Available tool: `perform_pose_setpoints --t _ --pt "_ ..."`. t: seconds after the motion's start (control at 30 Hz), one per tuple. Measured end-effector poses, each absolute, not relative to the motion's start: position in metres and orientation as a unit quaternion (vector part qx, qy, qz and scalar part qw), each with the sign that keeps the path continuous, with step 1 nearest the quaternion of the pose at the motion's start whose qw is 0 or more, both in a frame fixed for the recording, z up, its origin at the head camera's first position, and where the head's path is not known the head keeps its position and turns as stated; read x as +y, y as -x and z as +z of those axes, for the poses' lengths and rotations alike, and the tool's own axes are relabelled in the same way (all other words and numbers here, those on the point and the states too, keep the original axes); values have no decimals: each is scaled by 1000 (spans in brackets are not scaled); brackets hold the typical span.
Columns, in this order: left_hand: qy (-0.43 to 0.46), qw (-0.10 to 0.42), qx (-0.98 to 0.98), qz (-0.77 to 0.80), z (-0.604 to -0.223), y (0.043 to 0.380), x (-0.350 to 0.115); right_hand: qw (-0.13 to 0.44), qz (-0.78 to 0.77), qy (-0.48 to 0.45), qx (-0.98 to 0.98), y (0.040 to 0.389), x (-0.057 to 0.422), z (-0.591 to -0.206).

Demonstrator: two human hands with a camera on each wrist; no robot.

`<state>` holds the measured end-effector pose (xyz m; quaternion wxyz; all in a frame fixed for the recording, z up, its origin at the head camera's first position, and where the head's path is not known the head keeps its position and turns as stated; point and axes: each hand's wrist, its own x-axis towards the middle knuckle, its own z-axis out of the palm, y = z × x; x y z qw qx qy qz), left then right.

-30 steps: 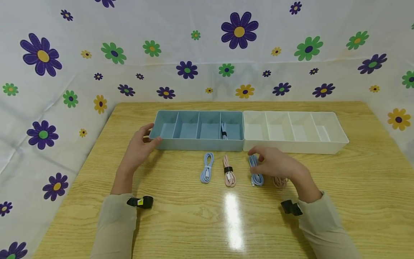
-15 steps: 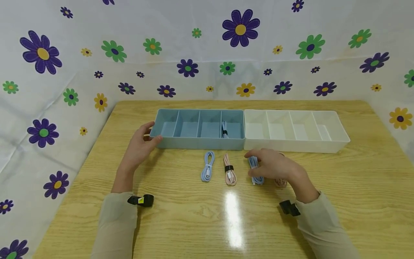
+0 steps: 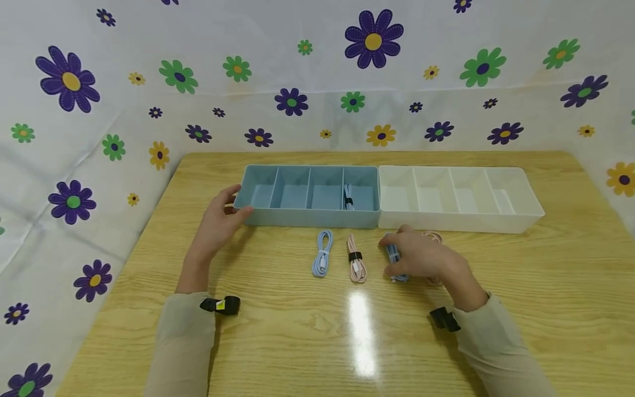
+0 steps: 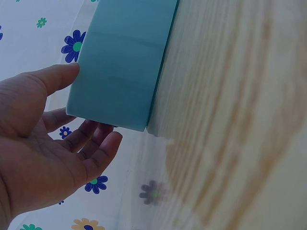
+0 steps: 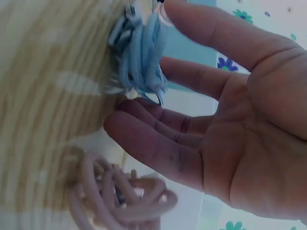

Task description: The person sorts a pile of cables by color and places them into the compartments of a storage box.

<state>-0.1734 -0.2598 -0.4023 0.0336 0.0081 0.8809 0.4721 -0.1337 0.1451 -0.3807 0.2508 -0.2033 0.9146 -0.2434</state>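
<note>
At the left end of a blue divided storage box [image 3: 312, 219] my left hand [image 3: 216, 225] holds the corner, thumb at the front and fingers around the end. My right hand [image 3: 421, 253] is over a coiled blue cable [image 3: 394, 255], its thumb and forefinger at either end of the coil; a firm grip is not visible. The right wrist view shows the blue coil [image 5: 141, 57] between thumb and fingers. Left of it lie a light-blue cable [image 3: 322, 253] and a pink cable [image 3: 356, 259] with a black strap. Another pink cable [image 5: 120, 196] is partly hidden under the right hand.
A white divided box [image 3: 461, 222] stands against the blue box's right end. One blue cable [image 3: 349, 197] with a black strap sits in the blue box's rightmost compartment. A flower-print cloth [image 3: 327, 71] hangs behind the wooden table [image 3: 278, 331].
My right hand has lowered slightly around the blue coil, covering more of it. The left hand stays at the box. The head view has shifted a little.
</note>
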Motion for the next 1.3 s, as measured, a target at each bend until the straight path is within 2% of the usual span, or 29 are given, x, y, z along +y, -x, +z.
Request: perform_pose_setpoints --t 0.33,0.83,1.3 --pt "-9 31 883 469 -403 174 -262 238 -236 185 924 132 135 -384" --pt "-8 31 883 468 -402 174 -258 223 -284 195 912 140 150 -384" --pt "-9 29 882 470 -404 175 -259 253 -401 198 858 145 161 -382"
